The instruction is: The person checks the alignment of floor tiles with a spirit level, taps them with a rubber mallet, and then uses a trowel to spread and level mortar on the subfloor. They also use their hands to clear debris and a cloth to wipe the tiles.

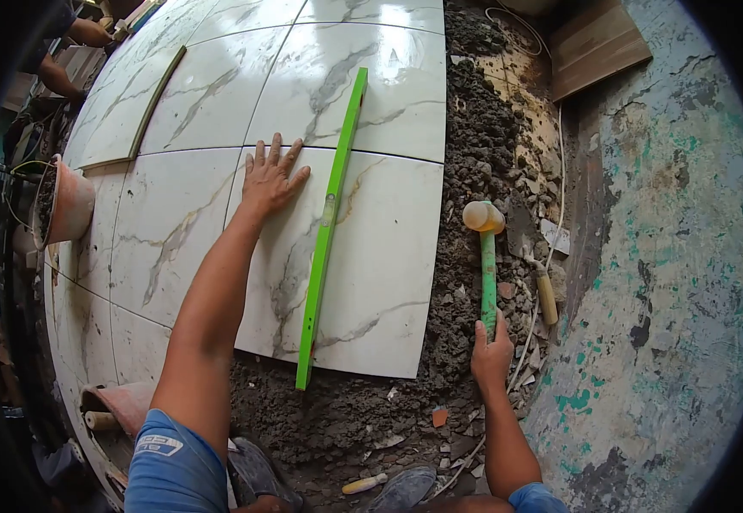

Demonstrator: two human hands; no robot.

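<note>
The right hand [491,350] has its grip closed around the low end of the mallet [488,274] handle. The rubber head lies ahead of the grip on the rough mortar [474,145]. The left hand [273,178] lies flat on the marbled tile [380,282], fingers spread and holding nothing, well to the left of that grip. The green level [327,231] rests between the two. A hard or off-centre blow could crack or tilt the tile, and a careless swing could knock the loose level or catch the spread fingers.
</note>
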